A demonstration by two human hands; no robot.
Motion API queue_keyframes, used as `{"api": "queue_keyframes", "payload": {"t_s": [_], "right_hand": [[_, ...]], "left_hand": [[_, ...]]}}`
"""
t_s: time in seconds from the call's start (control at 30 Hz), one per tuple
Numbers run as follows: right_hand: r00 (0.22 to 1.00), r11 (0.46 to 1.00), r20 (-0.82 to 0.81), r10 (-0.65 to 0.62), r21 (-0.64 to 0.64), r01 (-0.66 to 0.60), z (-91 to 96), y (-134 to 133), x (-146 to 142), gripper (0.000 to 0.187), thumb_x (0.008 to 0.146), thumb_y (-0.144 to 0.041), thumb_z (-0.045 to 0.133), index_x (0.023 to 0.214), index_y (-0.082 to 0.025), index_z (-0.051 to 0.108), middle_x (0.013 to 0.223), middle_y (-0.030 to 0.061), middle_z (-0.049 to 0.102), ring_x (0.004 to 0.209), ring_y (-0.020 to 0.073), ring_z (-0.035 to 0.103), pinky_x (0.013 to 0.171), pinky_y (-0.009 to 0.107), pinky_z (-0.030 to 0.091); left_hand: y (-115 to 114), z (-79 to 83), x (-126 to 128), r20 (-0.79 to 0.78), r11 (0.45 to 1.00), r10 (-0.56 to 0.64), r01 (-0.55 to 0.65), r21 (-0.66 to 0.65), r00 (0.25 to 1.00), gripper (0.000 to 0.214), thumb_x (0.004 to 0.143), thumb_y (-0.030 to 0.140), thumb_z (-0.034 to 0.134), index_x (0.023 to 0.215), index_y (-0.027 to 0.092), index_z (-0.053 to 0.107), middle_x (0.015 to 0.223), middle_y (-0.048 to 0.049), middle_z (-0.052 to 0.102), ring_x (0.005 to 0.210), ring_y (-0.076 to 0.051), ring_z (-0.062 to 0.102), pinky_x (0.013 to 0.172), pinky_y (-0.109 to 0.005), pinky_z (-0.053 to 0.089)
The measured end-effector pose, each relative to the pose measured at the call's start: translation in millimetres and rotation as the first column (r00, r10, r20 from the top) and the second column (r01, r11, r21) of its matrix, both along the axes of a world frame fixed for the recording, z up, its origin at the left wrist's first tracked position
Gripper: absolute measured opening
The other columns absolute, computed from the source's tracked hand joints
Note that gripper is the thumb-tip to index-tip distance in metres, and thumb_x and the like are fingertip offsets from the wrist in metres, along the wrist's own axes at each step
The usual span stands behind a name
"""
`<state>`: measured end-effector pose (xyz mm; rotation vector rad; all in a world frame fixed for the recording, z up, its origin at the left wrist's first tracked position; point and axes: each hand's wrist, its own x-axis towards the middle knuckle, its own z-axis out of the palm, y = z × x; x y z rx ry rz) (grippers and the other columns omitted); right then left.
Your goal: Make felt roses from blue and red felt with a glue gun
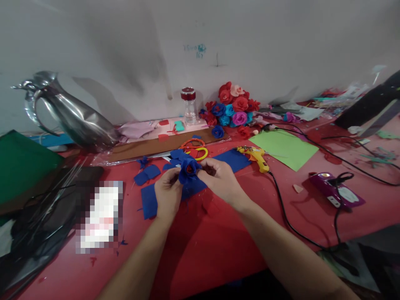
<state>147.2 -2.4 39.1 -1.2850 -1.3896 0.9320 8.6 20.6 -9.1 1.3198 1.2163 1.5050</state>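
Note:
Between my two hands is a blue paper flower (188, 168) with a reddish centre, held above the red table. My left hand (168, 189) pinches its petals from the left, fingers closed. On the other side my right hand (220, 179) grips the flower's right edge with thumb and fingers. A strip of blue paper (150, 203) lies beneath the hands. Cut blue petals (147, 174) are left of the flower. Just behind it rest scissors with orange and yellow handles (201, 154), partly covered by blue pieces. A yellow glue gun (254, 156) lies to the right.
A bunch of paper roses (234, 106) and a glass jar (189, 106) stand by the wall. A steel jug (75, 112) leans at left. Green paper (284, 148) and a purple power strip (336, 189) lie right, with black cords (283, 208) crossing the red table (200, 254).

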Motion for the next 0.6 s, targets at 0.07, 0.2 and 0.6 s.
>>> {"api": "queue_keyframes", "payload": {"t_s": [0.07, 0.2, 0.6], "right_hand": [[0.997, 0.999, 0.068, -0.044, 0.027, 0.042, 2.2, -0.2, 1.6, 0.008, 0.071, -0.024, 0.052, 0.064, -0.02, 0.052, 0.058, -0.0035, 0.048, 0.054, 0.01, 0.04, 0.055, 0.025, 0.031], [0.986, 0.997, 0.156, -0.062, 0.051, 0.055, 5.5, -1.0, 2.7, 0.008, 0.071, -0.023, 0.052, 0.065, -0.02, 0.054, 0.059, -0.0029, 0.05, 0.055, 0.0104, 0.042, 0.056, 0.025, 0.032], [0.991, 0.996, 0.102, 0.085, 0.003, -0.085, 4.7, -5.7, 0.0, 0.02, 0.075, -0.029, 0.054, 0.059, -0.02, 0.046, 0.055, -0.0043, 0.045, 0.053, 0.009, 0.038, 0.052, 0.024, 0.029]], "left_hand": [[-1.3, 3.8, 0.7, -0.016, 0.999, -0.039, 0.039, 0.001, 0.999, 0.013, 0.066, 0.026, 0.068, 0.074, 0.018, 0.072, 0.073, -0.0014, 0.07, 0.07, -0.015, 0.061, 0.068, -0.026, 0.049], [-2.1, 8.4, 1.0, -0.009, 0.998, -0.064, 0.064, -0.022, 0.998, 0.01, 0.065, 0.027, 0.067, 0.067, 0.017, 0.071, 0.063, -0.0005, 0.065, 0.065, -0.015, 0.058, 0.063, -0.025, 0.048], [1.2, 2.4, -0.8, 0.122, 1.0, 0.021, -0.019, -0.024, 0.992, 0.007, 0.062, 0.023, 0.07, 0.066, 0.018, 0.071, 0.062, 0.0023, 0.065, 0.059, -0.011, 0.053, 0.061, -0.023, 0.045]]}}
